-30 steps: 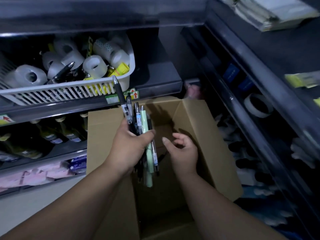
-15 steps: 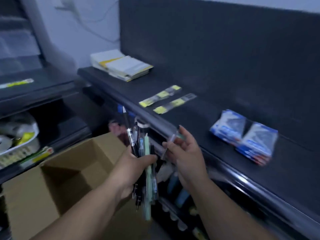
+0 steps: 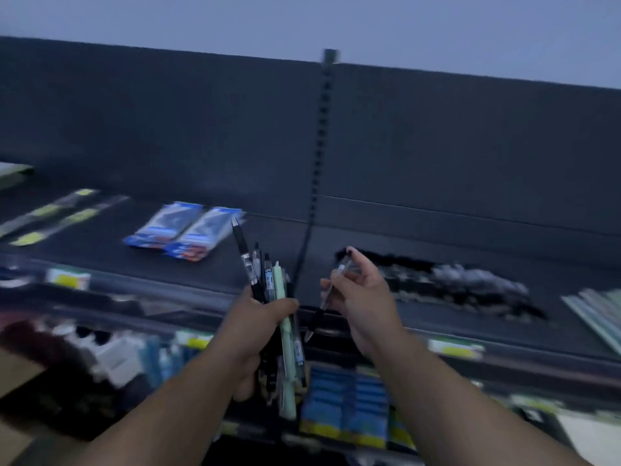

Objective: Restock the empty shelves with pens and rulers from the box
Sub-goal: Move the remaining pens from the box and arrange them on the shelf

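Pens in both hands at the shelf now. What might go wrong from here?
1. The left hand grips a loose, uneven bundle; a pen may slip out and fall.
2. The right hand only pinches the single pen near its top, so it could swing or drop.
3. The view is blurred, so placing it by the dark pile on the shelf may miss.

Now pinches one pen (image 3: pixel 317 317) in the right hand (image 3: pixel 361 297), empty a second ago; has lifted it and the bundle (image 3: pixel 268 280) from over the box (image 3: pixel 15 375) to the shelf (image 3: pixel 336 240).
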The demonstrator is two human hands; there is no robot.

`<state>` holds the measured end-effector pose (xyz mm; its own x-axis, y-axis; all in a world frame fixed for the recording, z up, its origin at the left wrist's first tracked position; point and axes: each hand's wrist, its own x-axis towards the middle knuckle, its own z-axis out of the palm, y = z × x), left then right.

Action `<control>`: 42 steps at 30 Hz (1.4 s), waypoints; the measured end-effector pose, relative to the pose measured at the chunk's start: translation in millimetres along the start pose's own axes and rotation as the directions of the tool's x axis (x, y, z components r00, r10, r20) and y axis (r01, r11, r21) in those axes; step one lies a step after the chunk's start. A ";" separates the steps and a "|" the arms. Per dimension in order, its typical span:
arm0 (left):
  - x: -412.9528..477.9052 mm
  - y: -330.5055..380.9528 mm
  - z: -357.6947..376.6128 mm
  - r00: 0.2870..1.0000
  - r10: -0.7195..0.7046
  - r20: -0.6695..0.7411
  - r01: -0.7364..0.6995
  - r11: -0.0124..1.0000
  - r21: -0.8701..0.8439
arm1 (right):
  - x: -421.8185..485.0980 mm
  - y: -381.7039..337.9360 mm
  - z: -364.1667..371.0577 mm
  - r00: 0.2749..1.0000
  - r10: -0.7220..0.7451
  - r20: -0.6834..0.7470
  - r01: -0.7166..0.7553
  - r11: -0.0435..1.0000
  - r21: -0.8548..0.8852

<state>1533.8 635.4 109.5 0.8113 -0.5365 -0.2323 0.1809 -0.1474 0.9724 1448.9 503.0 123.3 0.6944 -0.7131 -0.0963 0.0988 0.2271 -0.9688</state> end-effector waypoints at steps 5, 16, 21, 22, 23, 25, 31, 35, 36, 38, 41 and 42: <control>-7.7 4.7 124.1 0.990 -0.011 0.142 0.016 0.999 -0.034 | -5.1 -20.4 -140.1 0.982 0.040 -0.183 -0.055 0.995 -0.079; 55.4 6.0 235.6 0.966 -0.046 0.253 0.053 0.998 -0.020 | 46.7 -34.8 -273.4 0.869 -0.051 -0.491 -0.193 0.880 -0.433; 104.1 23.1 262.7 0.948 -0.043 0.316 0.047 0.999 -0.003 | 107.8 -52.6 -289.7 0.869 -0.154 -0.470 -0.260 0.667 -0.699; 111.1 27.0 268.1 0.944 -0.047 0.326 0.050 0.999 -0.003 | 117.3 -55.1 -291.6 0.876 -0.167 -0.453 -0.268 0.611 -0.744; 118.1 29.7 273.7 0.938 -0.044 0.344 0.048 0.999 -0.004 | 125.8 -56.9 -293.2 0.885 -0.179 -0.429 -0.270 0.555 -0.787; 128.5 32.1 283.9 0.932 -0.053 0.358 0.054 0.999 0.006 | 141.6 -57.1 -294.5 0.903 -0.194 -0.384 -0.264 0.453 -0.851; 142.7 31.5 308.3 0.924 -0.122 0.362 0.133 0.991 -0.005 | 160.3 -47.1 -295.4 0.938 -0.114 -0.327 -0.256 0.404 -0.878; 141.2 36.8 319.1 0.930 -0.105 0.351 0.123 0.992 -0.029 | 156.7 -51.7 -300.5 0.944 -0.147 -0.296 -0.184 0.511 -0.840; 139.5 38.4 321.9 0.932 -0.106 0.347 0.126 0.991 -0.037 | 153.6 -56.1 -300.8 0.938 -0.181 -0.296 -0.153 0.549 -0.821; 134.7 41.0 329.4 0.939 -0.090 0.333 0.117 0.991 -0.062 | 143.7 -68.1 -298.8 0.948 -0.162 -0.273 -0.088 0.692 -0.717; 128.6 44.2 345.2 0.959 -0.061 0.275 0.102 0.986 -0.135 | 122.7 -84.2 -292.8 0.992 0.123 0.007 -0.105 0.874 -0.474; 125.4 47.1 352.6 0.965 -0.047 0.258 0.088 0.985 -0.150 | 118.5 -87.7 -296.4 0.981 0.173 0.093 -0.108 0.872 -0.478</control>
<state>1448.0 268.2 118.2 0.6309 -0.7252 -0.2760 0.3330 -0.0682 0.9404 1311.3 202.0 129.2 0.7642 -0.5984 -0.2404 -0.3297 -0.0422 -0.9431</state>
